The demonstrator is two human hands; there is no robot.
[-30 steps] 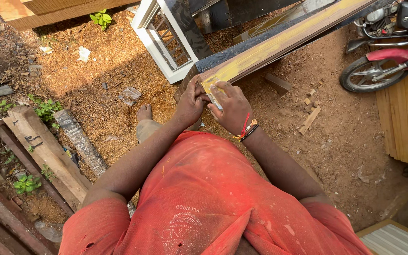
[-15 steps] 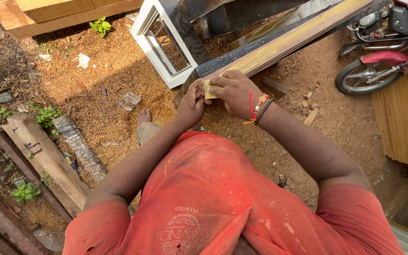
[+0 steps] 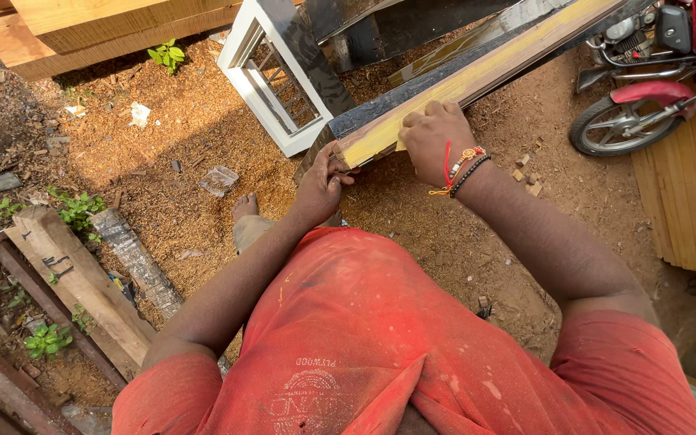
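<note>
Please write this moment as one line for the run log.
left hand: grips plank end | right hand: rests on plank top | ground: sawdust

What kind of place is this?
Probably an outdoor carpentry yard: sawdust covers the dirt, wooden planks lie stacked, and a white window frame stands by the long board.

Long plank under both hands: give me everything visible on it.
The plank is long, narrow, pale yellow wood with a dark edge strip, running diagonally from its near end at centre to the upper right, out of frame. It sits raised above the sawdust ground. The left hand grips its near end; the right hand presses on top.
</note>
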